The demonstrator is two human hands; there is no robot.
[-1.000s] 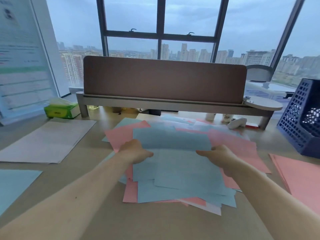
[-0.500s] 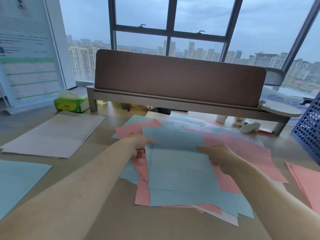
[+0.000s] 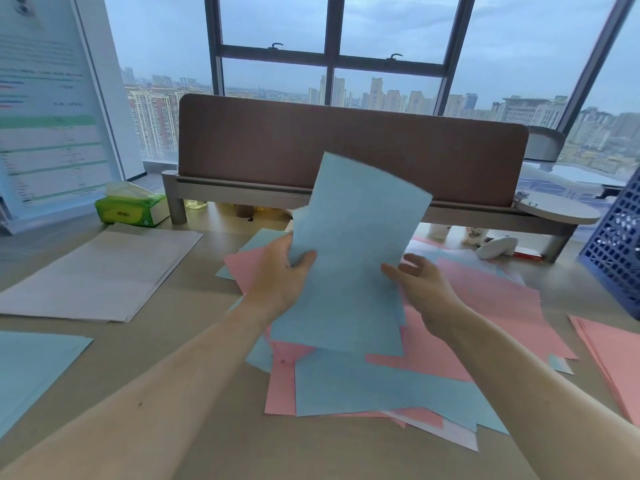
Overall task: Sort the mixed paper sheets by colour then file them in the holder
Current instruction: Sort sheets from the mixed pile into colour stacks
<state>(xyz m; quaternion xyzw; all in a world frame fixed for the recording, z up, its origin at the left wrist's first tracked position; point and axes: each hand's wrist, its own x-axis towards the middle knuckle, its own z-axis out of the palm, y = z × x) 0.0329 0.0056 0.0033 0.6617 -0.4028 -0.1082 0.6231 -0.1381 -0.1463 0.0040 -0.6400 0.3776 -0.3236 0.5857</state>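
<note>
The left hand [image 3: 277, 275] grips a blue sheet [image 3: 349, 258] by its left edge, thumb on the face and fingers curled behind, and holds it tilted up off the mixed pile [image 3: 381, 375], its far corner rising in front of the brown desk partition [image 3: 346, 147]. The right hand [image 3: 420, 289] is at the sheet's right edge with its fingers loosely spread and half open; whether it touches the paper cannot be told, and it has no firm hold on anything. Directly beneath both hands lies the mixed pile, pink and blue sheets fanned untidily over the counter [image 3: 207, 427], with a white sheet showing at the near right corner. To the left of the pile, well apart from it, a stack of white sheets [image 3: 100, 275] lies flat, and nearer the left edge is a stack of blue sheets [image 3: 31, 365]. A stack of pink sheets [image 3: 609, 358] lies at the right edge. The blue perforated holder [image 3: 616, 251] stands at the far right of the counter, beyond the pink stack. A green tissue pack [image 3: 130, 209] sits near the partition's left leg.
</note>
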